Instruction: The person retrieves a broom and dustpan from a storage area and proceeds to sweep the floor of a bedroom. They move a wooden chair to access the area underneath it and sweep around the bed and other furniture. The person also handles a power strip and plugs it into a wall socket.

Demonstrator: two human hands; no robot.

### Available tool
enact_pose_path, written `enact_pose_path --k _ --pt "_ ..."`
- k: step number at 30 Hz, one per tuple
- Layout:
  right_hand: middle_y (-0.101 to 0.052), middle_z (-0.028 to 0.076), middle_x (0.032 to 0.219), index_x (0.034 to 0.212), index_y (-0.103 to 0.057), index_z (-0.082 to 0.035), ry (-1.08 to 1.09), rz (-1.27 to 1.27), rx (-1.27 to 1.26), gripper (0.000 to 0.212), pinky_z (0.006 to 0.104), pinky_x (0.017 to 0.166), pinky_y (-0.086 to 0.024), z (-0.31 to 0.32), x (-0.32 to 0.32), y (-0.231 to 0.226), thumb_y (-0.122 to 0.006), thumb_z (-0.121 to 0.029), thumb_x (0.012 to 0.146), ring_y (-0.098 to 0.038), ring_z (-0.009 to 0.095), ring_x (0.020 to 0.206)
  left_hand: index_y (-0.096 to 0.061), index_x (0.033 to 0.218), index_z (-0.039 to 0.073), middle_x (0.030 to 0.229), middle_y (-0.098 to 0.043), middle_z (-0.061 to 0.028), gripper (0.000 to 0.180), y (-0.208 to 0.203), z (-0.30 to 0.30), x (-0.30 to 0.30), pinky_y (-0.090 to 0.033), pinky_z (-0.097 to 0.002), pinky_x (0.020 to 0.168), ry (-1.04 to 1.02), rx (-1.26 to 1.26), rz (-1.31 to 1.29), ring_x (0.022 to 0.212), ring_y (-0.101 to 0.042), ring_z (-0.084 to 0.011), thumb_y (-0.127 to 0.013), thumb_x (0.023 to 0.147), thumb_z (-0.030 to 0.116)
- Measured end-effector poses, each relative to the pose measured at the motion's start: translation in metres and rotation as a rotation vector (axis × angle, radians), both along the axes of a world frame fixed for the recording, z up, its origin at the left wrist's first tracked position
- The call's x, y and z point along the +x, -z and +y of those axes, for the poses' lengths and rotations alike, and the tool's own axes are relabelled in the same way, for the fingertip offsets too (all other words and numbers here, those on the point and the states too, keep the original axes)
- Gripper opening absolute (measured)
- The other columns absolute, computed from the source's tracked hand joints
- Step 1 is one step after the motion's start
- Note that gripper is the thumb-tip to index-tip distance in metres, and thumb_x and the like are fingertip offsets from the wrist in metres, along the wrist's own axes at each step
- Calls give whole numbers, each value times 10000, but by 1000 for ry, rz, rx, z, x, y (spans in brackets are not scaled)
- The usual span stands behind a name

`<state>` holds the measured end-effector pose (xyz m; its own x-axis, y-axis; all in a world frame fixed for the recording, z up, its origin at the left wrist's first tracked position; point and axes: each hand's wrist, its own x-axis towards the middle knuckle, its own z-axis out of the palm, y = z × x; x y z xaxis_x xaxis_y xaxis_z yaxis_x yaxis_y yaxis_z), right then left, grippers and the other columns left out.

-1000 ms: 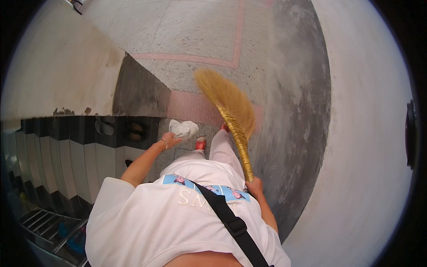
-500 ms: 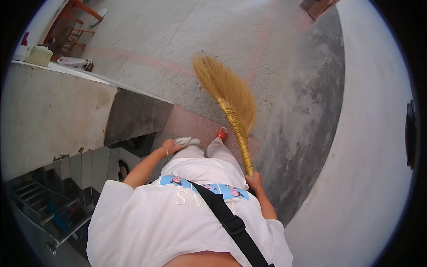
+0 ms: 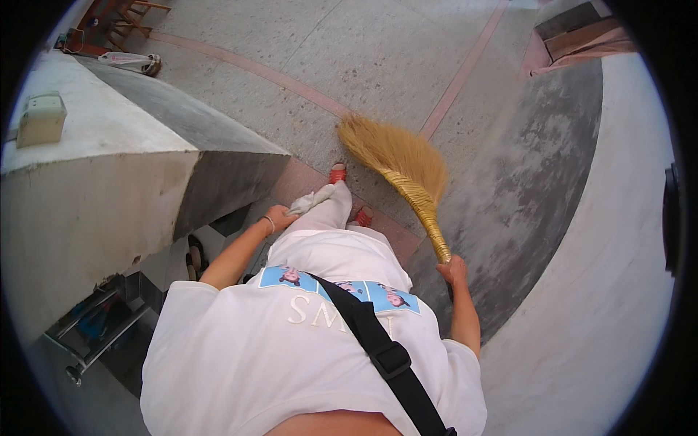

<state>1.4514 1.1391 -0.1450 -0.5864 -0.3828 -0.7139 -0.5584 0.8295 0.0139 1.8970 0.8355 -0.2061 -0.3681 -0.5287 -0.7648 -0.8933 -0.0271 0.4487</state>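
My right hand (image 3: 454, 269) is wrapped round the lower end of a straw broom (image 3: 396, 156). Its golden bound handle slants up and to the left, and the wide tan bristles fan out over the concrete floor ahead of me. On the other side, my left hand (image 3: 281, 217), with a bracelet at the wrist, is closed on a crumpled pale cloth (image 3: 313, 199). That cloth hangs against my light trousers. Part of the broom's grip is hidden inside my right fist.
A thick wall end (image 3: 225, 182) stands close on my left, with a small cream box (image 3: 41, 118) on its switch side. A curved white wall (image 3: 582, 254) bounds the right. Metal rack bars (image 3: 98, 338) are low left; a wooden stool (image 3: 127, 22) stands far left.
I have stepped forward, with a red-sandalled foot now ahead. My right hand and the broom have shifted to the right. The cloth remains in my left hand.
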Motion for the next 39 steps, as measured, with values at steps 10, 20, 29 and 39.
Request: enact_pose_path --k 10,20,29,39 --pt "-604 190 868 879 -560 -28 -244 253 76 333 424 747 -461 -78 -95 -46 -643 -219 620 -578 351 852 -653 856 19 860 -627 -196 468 -9 -90 -31 -463 -362 753 131 20 -115 836 -605 -310 -631 680 452" --pt "-610 165 846 826 -539 -48 -435 302 28 285 413 733 -463 -143 -182 -52 -643 -180 596 -582 341 838 -654 863 14 902 -619 -205 500 4 -99 -49 -456 -361 797 195 -28 -190 888 -594 -321 -626 676 476" --pt "-613 142 849 854 -523 -66 -554 314 43 318 391 731 -467 -175 -239 -53 -663 -190 597 -593 313 833 -651 852 36 862 -613 -210 448 12 -81 -84 -466 -382 740 56 -20 -99 827 -595 -351 -611 681 449" --pt "-601 152 844 880 -513 -49 -622 309 15 318 404 724 -462 -187 -271 -43 -643 -162 613 -582 325 820 -655 817 80 810 -610 -199 348 28 -86 -107 -462 -391 694 40 -65 -55 785 -593 -361 -600 678 394"
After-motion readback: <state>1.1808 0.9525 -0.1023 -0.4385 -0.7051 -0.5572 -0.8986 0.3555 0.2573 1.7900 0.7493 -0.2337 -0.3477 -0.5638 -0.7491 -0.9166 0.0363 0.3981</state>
